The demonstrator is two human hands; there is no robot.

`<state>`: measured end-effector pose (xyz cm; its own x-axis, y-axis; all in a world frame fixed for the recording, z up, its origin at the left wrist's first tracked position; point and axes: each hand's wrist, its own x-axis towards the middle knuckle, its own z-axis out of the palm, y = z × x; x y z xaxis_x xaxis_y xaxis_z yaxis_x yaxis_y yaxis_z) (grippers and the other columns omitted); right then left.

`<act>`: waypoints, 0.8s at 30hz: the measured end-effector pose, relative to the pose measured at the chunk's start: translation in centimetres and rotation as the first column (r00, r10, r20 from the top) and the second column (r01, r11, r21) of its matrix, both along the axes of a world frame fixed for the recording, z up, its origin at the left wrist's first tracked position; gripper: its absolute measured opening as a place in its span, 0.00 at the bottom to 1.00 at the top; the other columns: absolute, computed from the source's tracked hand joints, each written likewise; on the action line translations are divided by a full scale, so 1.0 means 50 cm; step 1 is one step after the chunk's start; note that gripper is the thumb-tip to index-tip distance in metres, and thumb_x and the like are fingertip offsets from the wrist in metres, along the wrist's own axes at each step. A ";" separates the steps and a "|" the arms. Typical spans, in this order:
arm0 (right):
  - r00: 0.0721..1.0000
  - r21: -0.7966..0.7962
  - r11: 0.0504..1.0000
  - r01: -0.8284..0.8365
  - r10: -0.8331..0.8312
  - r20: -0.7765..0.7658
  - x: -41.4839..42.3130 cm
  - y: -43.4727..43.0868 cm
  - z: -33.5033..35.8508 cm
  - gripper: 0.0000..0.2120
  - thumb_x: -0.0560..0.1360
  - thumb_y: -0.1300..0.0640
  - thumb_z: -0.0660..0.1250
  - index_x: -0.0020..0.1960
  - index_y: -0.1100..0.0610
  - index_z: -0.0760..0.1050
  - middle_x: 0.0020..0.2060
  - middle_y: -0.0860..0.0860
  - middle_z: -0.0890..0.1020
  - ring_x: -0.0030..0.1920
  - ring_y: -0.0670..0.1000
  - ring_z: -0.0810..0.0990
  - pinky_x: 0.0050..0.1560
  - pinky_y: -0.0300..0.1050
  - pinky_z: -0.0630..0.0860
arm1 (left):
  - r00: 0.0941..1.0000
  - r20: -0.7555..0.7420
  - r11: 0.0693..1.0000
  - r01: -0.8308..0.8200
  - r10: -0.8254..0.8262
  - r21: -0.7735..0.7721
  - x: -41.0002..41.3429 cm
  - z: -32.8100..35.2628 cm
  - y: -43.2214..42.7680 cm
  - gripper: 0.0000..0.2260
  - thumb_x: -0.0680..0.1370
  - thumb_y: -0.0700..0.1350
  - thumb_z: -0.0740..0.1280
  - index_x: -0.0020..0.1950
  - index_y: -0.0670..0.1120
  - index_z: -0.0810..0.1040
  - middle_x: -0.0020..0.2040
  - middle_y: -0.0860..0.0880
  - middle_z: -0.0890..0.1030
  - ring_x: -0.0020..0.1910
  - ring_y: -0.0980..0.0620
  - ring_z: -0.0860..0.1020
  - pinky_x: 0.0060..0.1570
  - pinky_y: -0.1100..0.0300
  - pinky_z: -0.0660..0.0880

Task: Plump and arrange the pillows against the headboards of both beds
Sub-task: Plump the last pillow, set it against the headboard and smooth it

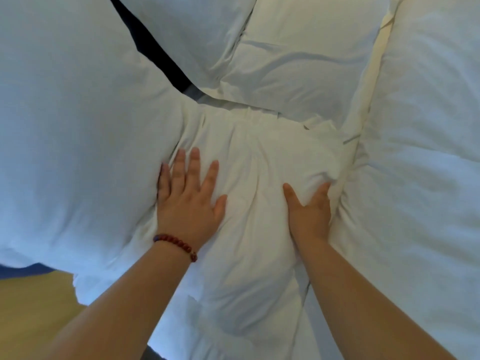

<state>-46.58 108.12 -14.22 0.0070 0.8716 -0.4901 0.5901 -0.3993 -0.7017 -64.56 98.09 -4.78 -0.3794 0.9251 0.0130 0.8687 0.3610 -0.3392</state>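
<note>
A white pillow lies in the middle of the view, creased and dented. My left hand, with a red bead bracelet at the wrist, lies flat on the pillow's left part, fingers spread. My right hand presses against the pillow's right side; its thumb rests on top and its fingers dig into the fold at the edge, partly hidden. A second white pillow lies behind it. A larger white pillow fills the left side, touching the middle one.
White bedding covers the right side. A dark strip of headboard shows between the pillows at the upper left. A patch of yellowish floor shows at the lower left.
</note>
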 end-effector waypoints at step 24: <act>0.974 0.124 0.967 0.223 -0.215 -0.074 0.040 -0.025 0.064 0.44 0.68 0.31 0.69 0.71 0.60 0.67 0.66 0.58 0.75 0.67 0.58 0.73 0.65 0.49 0.69 | 0.955 0.290 0.998 0.047 -0.060 0.052 -0.023 -0.008 -0.019 0.27 0.82 0.56 0.42 0.80 0.49 0.54 0.80 0.43 0.54 0.79 0.45 0.49 0.76 0.52 0.43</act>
<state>-44.59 106.86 -11.04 0.1792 0.9087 -0.3771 0.4543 -0.4164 -0.7875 -65.70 97.13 -5.16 -0.3223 0.9453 -0.0496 0.9460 0.3197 -0.0535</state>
